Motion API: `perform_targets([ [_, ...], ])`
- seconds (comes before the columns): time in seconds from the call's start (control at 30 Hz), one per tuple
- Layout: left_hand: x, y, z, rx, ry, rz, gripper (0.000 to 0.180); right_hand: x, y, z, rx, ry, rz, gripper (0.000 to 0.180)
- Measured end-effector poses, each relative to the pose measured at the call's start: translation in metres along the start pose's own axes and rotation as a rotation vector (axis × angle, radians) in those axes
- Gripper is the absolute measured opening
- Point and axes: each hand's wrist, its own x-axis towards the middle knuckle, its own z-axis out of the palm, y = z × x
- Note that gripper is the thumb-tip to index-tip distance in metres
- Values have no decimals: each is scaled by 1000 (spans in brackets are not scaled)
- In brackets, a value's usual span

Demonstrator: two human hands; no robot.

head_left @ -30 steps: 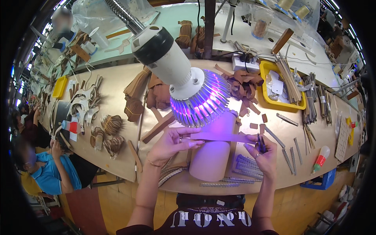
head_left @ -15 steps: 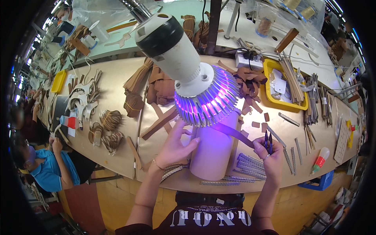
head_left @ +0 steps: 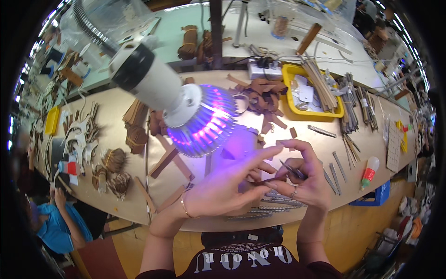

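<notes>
Head view: both hands meet over the near edge of the workbench (head_left: 116,116), under a lamp head (head_left: 204,123) glowing violet.

The left hand (head_left: 223,188) lies palm-down with fingers stretched out flat toward the right, wide open; a thin bracelet sits at the wrist. Its fingertips touch a narrow brown strip (head_left: 267,180), but whether they grip it cannot be told. The right hand (head_left: 304,179) is curled, thumb and fingers pinched on a small dark slender tool (head_left: 291,169), tip pointing up-left toward the left fingertips. The strip is thin, dark brown and flat, lying between the two hands just above the bench. Toothed metal strips (head_left: 260,211) lie on the bench under the hands.
</notes>
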Motion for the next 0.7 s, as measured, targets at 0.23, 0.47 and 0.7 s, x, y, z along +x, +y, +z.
perform_targets([
  [0.23,2,4,12,-316,308,-138,49,8,20,15,421,131,-108,94],
  [0.47,4,-31,35,-592,679,118,48,-6,40,40,246,-29,191,25],
  [0.7,-29,-74,20,-704,881,-18,60,6,57,25,198,4,207,20],
])
